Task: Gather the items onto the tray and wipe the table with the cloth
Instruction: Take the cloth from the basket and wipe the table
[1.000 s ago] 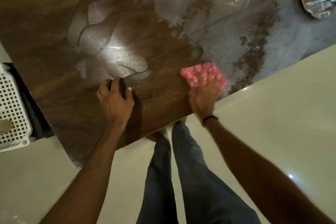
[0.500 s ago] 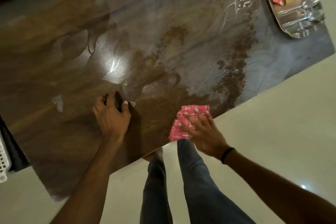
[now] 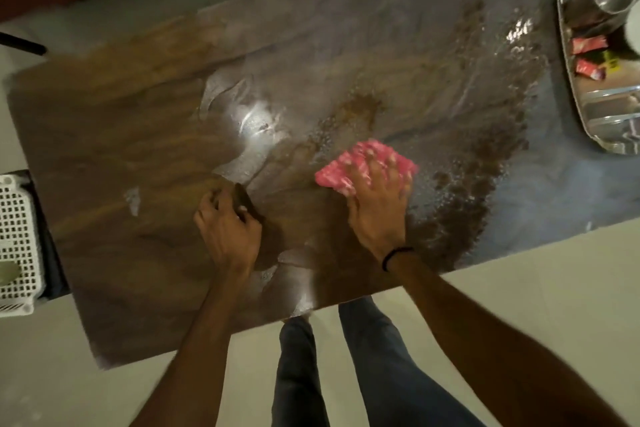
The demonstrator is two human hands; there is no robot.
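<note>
Glossy wet table [image 3: 138, 149], shiny metal tray [image 3: 595, 114], pink cloth [image 3: 339, 177].

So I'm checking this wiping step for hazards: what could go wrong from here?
1. The right hand presses the pink cloth beside a wet, speckled patch that runs to the table's near edge; a stroke toward the body might push liquid onto the floor.
2. The left hand braces on the damp table and could slip.
3. A long stroke to the right might bump the metal tray.
</note>
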